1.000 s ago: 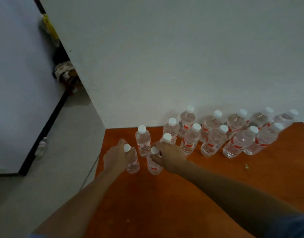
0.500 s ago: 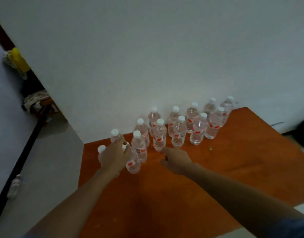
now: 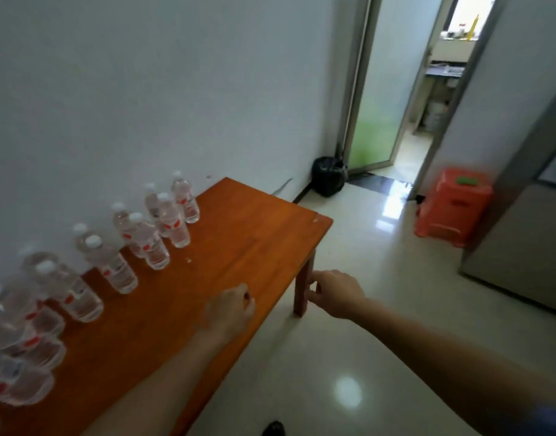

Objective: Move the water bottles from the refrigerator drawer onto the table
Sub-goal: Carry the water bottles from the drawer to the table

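Several clear water bottles [image 3: 150, 240] with white caps and red labels stand in rows along the wall side of the orange-brown wooden table [image 3: 239, 234]. My left hand [image 3: 229, 313] hovers over the table's front part, loosely curled and holding nothing. Past the table's corner, beside the table leg, my right hand [image 3: 336, 294] hangs over the floor with its fingers loosely bent and nothing in it. Both hands are well away from the bottles. The grey refrigerator [image 3: 528, 234] stands at the right edge; its drawer is out of sight.
An orange plastic stool [image 3: 452, 206] stands on the glossy pale floor next to the refrigerator. A black bag [image 3: 328, 176] sits in the corner beside an open glass door [image 3: 377, 89] leading to another room. A dark shoe tip [image 3: 273, 429] shows at the bottom.
Both hands have let go of the bottles and drawn back from them. My view has swung right, from the table's left end toward the doorway and refrigerator.
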### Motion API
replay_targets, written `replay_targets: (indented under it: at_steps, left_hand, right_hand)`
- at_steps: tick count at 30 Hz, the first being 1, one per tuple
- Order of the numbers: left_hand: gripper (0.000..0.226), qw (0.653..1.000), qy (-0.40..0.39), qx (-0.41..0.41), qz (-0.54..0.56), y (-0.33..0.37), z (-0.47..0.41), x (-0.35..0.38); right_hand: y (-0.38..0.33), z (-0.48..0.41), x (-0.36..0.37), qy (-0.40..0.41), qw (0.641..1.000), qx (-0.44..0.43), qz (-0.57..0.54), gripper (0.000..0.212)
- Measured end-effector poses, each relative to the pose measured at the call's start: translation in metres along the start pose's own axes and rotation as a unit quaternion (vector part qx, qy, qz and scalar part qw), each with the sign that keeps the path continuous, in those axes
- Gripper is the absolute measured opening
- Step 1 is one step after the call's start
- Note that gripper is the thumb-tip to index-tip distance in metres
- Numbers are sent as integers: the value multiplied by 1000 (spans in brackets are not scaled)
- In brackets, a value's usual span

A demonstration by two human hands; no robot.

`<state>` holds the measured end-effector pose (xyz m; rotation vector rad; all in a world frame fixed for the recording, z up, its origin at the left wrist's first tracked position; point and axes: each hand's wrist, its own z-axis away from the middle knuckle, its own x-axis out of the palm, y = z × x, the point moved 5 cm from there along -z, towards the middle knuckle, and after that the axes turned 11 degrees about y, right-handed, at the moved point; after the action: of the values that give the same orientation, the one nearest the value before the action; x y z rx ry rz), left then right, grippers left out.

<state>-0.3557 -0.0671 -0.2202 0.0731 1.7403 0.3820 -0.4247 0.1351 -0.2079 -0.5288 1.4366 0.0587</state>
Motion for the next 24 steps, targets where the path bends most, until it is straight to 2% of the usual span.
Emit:
replay_targets:
  at_steps: [3,12,18,24]
  left_hand:
    - [19,998,-22,65,10,76,-32,28]
    - [25,970,-95,216,62,281,-144,127]
    - [26,943,-108,312,50,423,-239,165]
    - [22,902,-140,401,76,561,-276,203]
  right_hand:
    - [77,16,-28,47,996,70,12,36]
    - [297,17,-88,101,962,253,17,39]
    - [420,-2,-144,139,921,363,8,40]
    - [519,42,-180,179,863,471,-15,38]
